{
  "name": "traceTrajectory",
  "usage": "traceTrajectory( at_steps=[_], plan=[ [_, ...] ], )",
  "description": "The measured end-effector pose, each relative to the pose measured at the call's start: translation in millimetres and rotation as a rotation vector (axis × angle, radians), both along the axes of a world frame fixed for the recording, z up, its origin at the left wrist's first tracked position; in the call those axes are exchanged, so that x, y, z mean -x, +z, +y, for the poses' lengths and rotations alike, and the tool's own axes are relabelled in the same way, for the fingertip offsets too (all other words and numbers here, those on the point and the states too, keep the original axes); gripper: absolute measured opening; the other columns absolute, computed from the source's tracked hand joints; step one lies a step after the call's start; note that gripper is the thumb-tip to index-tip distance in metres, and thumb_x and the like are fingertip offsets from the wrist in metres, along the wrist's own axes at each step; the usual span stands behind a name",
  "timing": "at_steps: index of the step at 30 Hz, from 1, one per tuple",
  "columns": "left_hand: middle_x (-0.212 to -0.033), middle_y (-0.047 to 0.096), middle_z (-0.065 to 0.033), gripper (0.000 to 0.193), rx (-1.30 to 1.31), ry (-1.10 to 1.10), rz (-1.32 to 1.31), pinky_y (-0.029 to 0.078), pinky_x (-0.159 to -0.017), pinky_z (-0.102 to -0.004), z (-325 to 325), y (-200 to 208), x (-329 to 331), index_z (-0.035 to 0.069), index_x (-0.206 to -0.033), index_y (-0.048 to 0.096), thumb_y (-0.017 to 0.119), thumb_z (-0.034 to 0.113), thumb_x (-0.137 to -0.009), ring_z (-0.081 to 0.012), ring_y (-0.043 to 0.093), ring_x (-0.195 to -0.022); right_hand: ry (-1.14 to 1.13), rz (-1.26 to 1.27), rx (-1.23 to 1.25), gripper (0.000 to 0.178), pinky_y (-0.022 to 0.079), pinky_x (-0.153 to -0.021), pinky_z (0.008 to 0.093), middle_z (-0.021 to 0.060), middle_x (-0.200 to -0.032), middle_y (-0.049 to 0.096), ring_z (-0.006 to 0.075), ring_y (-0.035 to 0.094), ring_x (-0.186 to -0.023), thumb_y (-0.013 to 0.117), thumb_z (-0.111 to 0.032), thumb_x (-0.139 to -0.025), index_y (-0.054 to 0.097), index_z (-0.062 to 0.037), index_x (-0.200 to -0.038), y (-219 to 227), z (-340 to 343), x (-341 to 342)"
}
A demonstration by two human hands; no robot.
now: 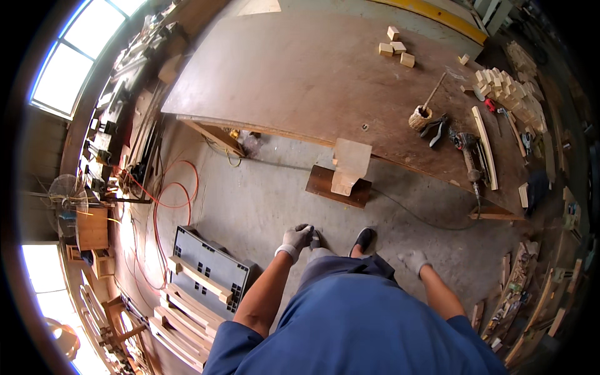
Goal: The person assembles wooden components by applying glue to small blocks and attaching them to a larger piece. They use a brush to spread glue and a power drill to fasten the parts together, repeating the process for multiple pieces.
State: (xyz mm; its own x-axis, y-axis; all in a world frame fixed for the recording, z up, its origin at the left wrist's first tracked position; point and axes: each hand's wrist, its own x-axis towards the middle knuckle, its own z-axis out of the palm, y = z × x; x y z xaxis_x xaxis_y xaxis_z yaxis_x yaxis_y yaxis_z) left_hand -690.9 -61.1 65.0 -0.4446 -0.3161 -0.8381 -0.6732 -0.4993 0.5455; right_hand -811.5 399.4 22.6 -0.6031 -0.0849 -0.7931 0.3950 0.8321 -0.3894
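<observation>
My left hand point(297, 239), in a pale work glove with dark fingertips, hangs in front of my body with its fingers curled in. Nothing shows in it. Out to the right, my right hand point(414, 261), also gloved, hangs over the concrete floor with its fingers loosely apart and holding nothing; it is slightly blurred. Both hands are well short of the large brown worktable point(269, 81). Nearest to my left hand is a grey plastic pallet point(209, 265) with a wooden strip point(199, 280) lying across it.
Small wooden blocks point(407, 60), a pot with a stick point(420, 117), pliers point(437, 130) and a corded power tool point(469, 156) lie on the table. A wooden stool point(340, 187) stands at its front edge. Red hose point(187, 181) and stacked boards point(181, 325) are at left.
</observation>
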Motion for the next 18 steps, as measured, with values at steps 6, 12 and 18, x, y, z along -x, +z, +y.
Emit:
traceTrajectory(
  at_steps=[6, 12, 18],
  plan=[
    [-0.086, 0.068, 0.0014, 0.034, 0.143, 0.075, 0.223, 0.05, -0.063, -0.0259, 6.1, 44.8, 89.1, 0.002, -0.127, 0.07, 0.071, 0.022, -0.099, -0.0086, 0.061, -0.071, -0.43, -0.384, -0.17, 0.024, 0.044, -0.051, 0.0353, 0.0074, -0.067, 0.062, 0.0194, 0.057, -0.054, 0.071, -0.026, -0.1, 0.07, -0.0042, -0.09, 16.4, 68.3, -62.2],
    [-0.125, 0.07, -0.0188, 0.085, 0.856, -0.202, 0.333, 0.055, -0.097, -0.0362, 12.1, 108.7, 178.4, -0.006, -0.152, 0.045, 0.083, 0.038, -0.09, -0.0282, 0.068, -0.113, -0.463, -0.295, 0.108, 0.011, 0.051, -0.051, 0.0328, 0.0076, -0.078, 0.066, 0.0219, 0.067, -0.063, 0.067, -0.016, -0.098, 0.067, -0.0054, -0.098, -38.1, 91.1, -41.4],
    [-0.155, 0.044, -0.029, 0.12, 1.135, -0.631, 0.146, 0.041, -0.118, -0.0458, 45.1, 161.2, 235.4, 0.004, -0.163, 0.028, 0.092, 0.053, -0.073, -0.0432, 0.046, -0.144, -0.636, -0.068, 0.309, 0.012, 0.059, -0.062, 0.035, 0.0079, -0.091, 0.071, 0.0218, 0.074, -0.076, 0.068, -0.014, -0.097, 0.068, -0.005, -0.105, 9.5, 32.4, 13.3]
  ],
)
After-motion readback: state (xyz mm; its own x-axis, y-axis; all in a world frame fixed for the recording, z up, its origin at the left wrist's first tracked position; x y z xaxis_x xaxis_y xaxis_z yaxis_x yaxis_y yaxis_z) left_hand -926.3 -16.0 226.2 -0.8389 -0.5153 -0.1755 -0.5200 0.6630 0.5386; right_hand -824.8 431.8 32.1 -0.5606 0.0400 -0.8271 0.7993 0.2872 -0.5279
